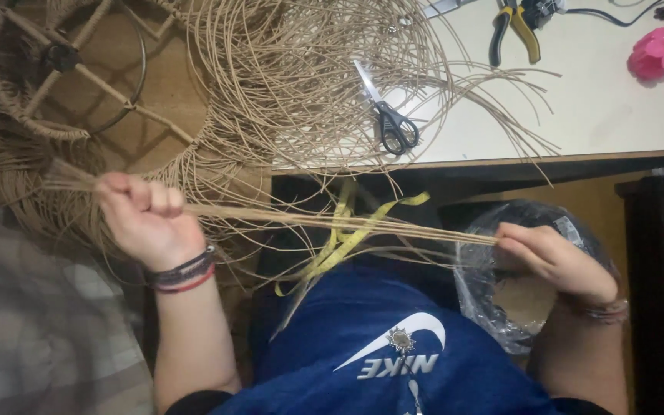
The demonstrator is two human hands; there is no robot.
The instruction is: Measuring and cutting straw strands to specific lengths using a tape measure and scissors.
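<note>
My left hand [146, 219] is closed around a bundle of thin tan rattan strands [309, 220] that runs level across my lap. My right hand [551, 257] pinches the other end of the same bundle between its fingertips. The strands come from a half-woven round wicker piece [63, 77] with a metal ring and wooden spokes, lying at the upper left. Loose strands [301, 84] fan out from it over the table.
Scissors [390, 115] lie on the white table [601, 107] among the strands. Yellow-handled pliers [515, 31] and a pink flower-shaped object [661, 51] sit at the far right. A yellow tape measure [343, 238] hangs over my lap. A clear plastic bag [505, 307] sits under my right hand.
</note>
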